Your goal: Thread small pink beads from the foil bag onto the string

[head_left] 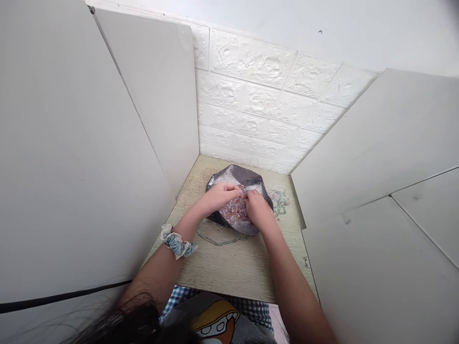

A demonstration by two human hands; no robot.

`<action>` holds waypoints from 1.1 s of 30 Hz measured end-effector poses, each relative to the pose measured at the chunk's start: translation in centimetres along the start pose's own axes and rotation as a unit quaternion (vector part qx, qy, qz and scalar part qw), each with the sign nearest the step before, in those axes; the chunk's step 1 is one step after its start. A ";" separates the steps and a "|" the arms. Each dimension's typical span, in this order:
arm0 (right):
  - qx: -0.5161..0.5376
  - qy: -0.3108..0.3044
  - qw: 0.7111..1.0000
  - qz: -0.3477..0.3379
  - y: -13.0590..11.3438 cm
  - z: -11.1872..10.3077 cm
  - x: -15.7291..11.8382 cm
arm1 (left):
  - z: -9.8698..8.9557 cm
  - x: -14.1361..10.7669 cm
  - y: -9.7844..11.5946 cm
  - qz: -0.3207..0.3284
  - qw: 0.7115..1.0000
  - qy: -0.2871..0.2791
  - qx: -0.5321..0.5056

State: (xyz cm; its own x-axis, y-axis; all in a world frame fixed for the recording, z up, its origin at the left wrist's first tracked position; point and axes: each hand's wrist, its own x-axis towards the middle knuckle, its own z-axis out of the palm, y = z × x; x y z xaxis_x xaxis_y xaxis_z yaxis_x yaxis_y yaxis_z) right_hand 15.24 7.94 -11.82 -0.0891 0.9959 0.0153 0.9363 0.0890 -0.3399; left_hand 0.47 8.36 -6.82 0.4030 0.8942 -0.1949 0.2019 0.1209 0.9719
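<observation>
A grey bag with a silvery lining (233, 173) lies open on the table, with many small pink, white and red beads (234, 212) inside. Over the beads, my left hand (225, 195) comes in from the left with thumb and fingers pinched together. My right hand (256, 205) is pinched close beside it, fingertips almost meeting the left ones. Whatever is between the fingertips is too small to make out. A strand of beads (218, 242) curves along the table at the bag's near side.
Several bead strands (280, 197) lie heaped right of the bag. A few tiny pieces (305, 262) sit near the right edge of the wooden table (229, 272). White panels (150, 86) stand at left and right, and a white brick-pattern wall (258, 105) closes the back.
</observation>
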 end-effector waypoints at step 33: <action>0.830 -0.043 0.553 0.059 -2.0 0.0 0.0 | -0.2 1.1 -1.3 0.105 0.994 0.028 0.008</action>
State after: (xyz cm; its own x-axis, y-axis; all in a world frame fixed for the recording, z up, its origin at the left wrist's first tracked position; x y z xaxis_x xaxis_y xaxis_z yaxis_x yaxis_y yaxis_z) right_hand 13.38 7.76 -11.16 -0.1438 0.9824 -0.1195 -0.6575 -0.1850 -0.7304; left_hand 0.48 9.23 -8.23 0.3881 0.9214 0.0210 0.1321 -0.0782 0.9881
